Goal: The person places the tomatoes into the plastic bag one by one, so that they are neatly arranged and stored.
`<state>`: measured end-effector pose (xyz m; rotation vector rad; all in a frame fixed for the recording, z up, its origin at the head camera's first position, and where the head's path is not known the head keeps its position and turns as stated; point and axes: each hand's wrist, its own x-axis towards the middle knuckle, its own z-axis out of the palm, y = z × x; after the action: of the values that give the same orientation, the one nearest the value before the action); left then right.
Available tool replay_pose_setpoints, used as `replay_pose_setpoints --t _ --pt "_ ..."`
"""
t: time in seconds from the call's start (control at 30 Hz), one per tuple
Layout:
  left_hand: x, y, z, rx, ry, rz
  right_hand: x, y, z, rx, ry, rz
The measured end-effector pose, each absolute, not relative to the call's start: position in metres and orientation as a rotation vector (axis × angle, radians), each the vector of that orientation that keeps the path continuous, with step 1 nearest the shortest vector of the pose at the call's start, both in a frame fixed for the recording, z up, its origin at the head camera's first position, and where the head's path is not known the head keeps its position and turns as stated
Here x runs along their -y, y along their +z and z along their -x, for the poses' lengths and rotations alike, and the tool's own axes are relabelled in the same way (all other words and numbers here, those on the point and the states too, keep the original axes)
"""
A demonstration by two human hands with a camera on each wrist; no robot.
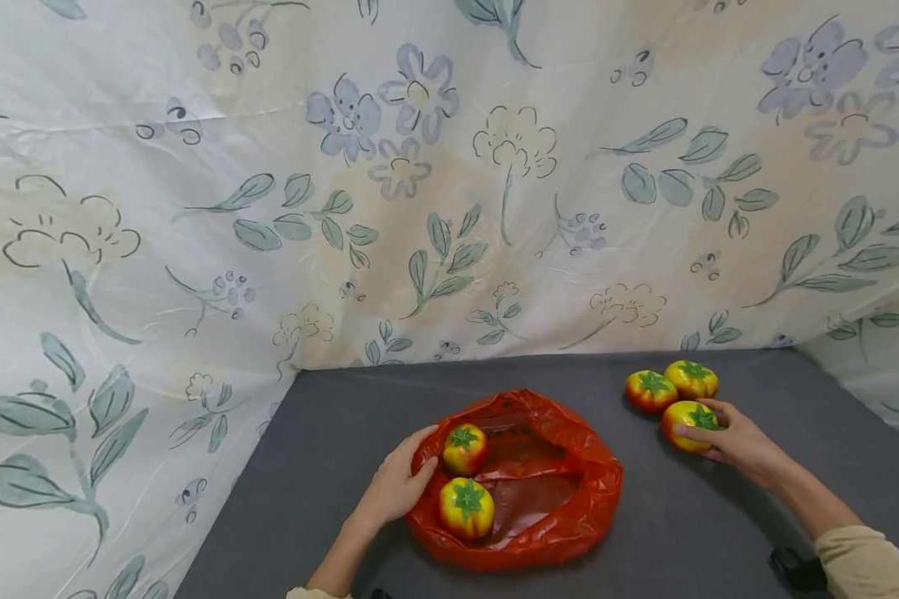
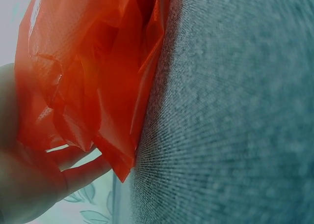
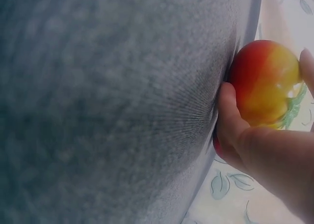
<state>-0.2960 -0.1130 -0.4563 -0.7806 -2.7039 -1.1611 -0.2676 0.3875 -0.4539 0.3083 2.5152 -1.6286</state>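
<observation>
A red plastic bag (image 1: pixel 599 474) lies wide-mouthed on the dark grey table. Inside it, along the left side, are two red-and-yellow tomatoes with green star-shaped tops, a farther tomato (image 1: pixel 465 449) and a nearer tomato (image 1: pixel 467 508). My left hand (image 1: pixel 400 482) holds the bag's left rim; crumpled red plastic (image 2: pixel 93 71) covers part of its fingers in the left wrist view. Off to the right, my right hand (image 1: pixel 745 445) grips another tomato (image 1: pixel 685 426) between thumb and fingers. In the right wrist view this tomato (image 3: pixel 265 81) sits close against the table surface.
Two more tomatoes, a redder one (image 1: pixel 650 392) and a yellower one (image 1: pixel 692 379), stand just behind the gripped one. A floral cloth (image 1: pixel 449 208) hangs along the table's back edge and sides. Grey tabletop (image 1: pixel 637 524) separates the bag from the right arm.
</observation>
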Motion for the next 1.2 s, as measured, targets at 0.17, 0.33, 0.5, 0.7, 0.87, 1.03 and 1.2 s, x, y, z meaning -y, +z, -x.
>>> replay_pose_setpoints --t 0.17,0.33,0.5,0.7,0.87,1.03,1.2 --pt "0.112 -0.457 0.297 2.705 -1.155 0.778 -0.39 -0.455 0.267 -2.49 -1.659 -0.305" --pt "0.111 -0.457 0.297 2.712 -1.154 0.765 -0.395 -0.453 0.266 -2.468 -1.697 -0.332" --pt "0.11 -0.456 0.296 2.702 -1.162 0.768 -0.402 -0.452 0.264 -2.466 -1.72 -0.332" --pt "0.108 -0.455 0.297 2.696 -1.166 0.775 -0.406 -0.45 0.262 -2.545 -1.723 -0.298" --pt "0.108 -0.456 0.297 2.694 -1.161 0.773 -0.407 -0.448 0.261 -2.553 -1.741 -0.305" --pt "0.108 -0.457 0.297 2.693 -1.146 0.775 -0.407 -0.445 0.259 -2.581 -1.742 -0.286" --pt "0.107 -0.454 0.296 2.694 -1.15 0.774 -0.408 -0.441 0.256 -2.603 -1.743 -0.27"
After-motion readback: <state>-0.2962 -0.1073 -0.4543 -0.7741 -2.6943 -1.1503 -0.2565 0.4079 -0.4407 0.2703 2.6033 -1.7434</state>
